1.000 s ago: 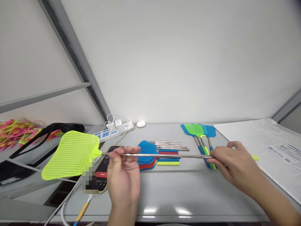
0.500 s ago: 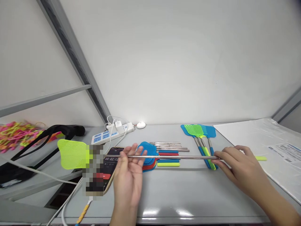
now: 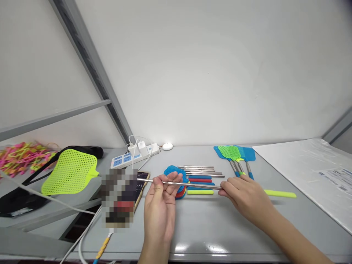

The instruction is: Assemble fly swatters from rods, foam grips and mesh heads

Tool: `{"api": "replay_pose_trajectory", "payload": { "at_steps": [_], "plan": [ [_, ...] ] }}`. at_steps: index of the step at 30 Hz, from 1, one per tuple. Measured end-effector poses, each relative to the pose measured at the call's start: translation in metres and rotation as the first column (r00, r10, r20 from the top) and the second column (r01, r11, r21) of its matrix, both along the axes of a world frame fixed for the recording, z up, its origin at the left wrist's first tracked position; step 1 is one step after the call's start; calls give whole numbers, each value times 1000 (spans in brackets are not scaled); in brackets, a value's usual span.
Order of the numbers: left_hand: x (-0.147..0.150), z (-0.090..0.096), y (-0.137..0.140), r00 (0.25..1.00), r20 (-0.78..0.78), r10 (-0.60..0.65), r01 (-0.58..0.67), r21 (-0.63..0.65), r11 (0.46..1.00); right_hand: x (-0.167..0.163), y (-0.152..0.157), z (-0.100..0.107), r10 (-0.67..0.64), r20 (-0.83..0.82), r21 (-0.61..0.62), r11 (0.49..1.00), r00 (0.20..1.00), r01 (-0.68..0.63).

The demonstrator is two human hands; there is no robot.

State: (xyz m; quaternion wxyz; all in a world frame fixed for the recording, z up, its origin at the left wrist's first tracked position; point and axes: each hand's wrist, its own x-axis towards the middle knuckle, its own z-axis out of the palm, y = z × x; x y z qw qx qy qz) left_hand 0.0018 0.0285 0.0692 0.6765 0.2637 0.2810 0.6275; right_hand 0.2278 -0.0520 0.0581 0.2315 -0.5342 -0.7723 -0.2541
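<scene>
A yellow-green fly swatter (image 3: 70,172) is stretching sideways across the view, held up in front of the person by both hands. Its mesh head is reaching well out beyond the left hand (image 3: 161,198), while its metal rod (image 3: 189,184) is running between the two hands and slanting slightly down toward the right. The left hand is facing palm up, its thumb and fingertips pinching the rod partway along and its other fingers curling loosely beneath. The right hand (image 3: 246,198) is closing over the rod from above, knuckles up, near the handle end; the yellow-green handle (image 3: 280,193) is sticking out on its far side.

Just beyond the rod, a stack of flapper heads (image 3: 173,169), blue uppermost, is lying partly hidden behind the left hand. Beside it, blue, red and yellow-green grip tubes (image 3: 200,192) are lying in a row, with bare metal rods (image 3: 202,172) behind them. Farther right, several swatters (image 3: 228,151) are resting together, their handles partly covered by the right hand. A phone (image 3: 141,189), partly blurred out, is lying near the left hand, and a power strip (image 3: 117,162) is sitting behind it on the grey table (image 3: 209,223). A white package (image 3: 302,165) is covering the table's right end.
</scene>
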Motion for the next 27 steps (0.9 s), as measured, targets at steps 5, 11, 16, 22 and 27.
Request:
{"api": "replay_pose_trajectory", "payload": {
  "at_steps": [5,11,16,22,27],
  "plan": [
    [-9,1,11,999,11,30,-30,-1,1000,34,-13,-10,-35,56,-6,999,998,36],
    [-11,6,21,995,47,84,-83,-9,996,73,-40,-20,-60,48,-16,998,997,61],
    [-5,12,22,994,45,99,-97,-43,994,79,-45,-26,-91,32,-6,996,995,92],
    [4,15,11,995,37,94,-91,-79,993,69,-35,-18,-108,-55,30,993,993,110],
    [36,3,-11,970,-67,-232,232,0,973,36,-27,-2,-96,-73,63,993,993,101]
  ]
}}
